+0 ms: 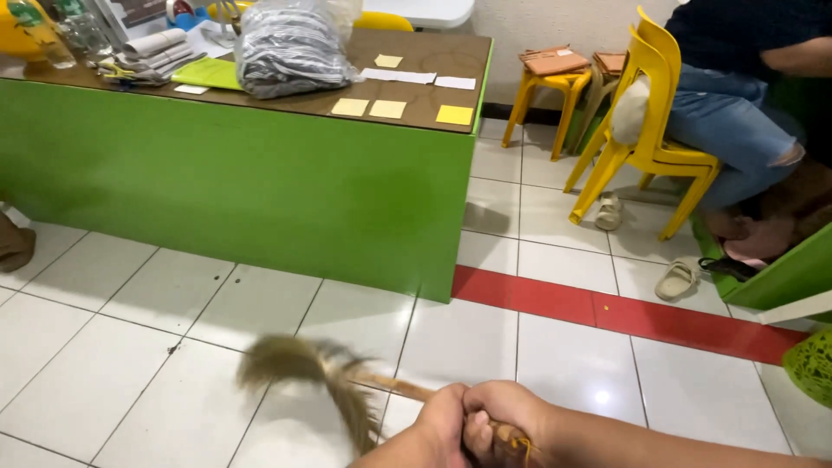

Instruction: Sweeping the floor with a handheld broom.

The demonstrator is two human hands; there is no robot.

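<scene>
A soft broom [305, 368] with brownish bristles sweeps over the white floor tiles [139, 347] at the bottom centre, its head blurred by motion. Both my hands are closed around its thin handle, side by side at the lower edge. My left hand [438, 431] sits nearer the bristles. My right hand [511, 410] grips just behind it, with the forearm running off to the lower right.
A green desk [260, 186] stands ahead, with yellow sticky notes, papers and a filled plastic bag [290, 48] on top. At right, a person in jeans sits on a yellow chair [646, 130]. Sandals [676, 279], a red floor stripe [607, 308] and a green basket [815, 364] lie nearby.
</scene>
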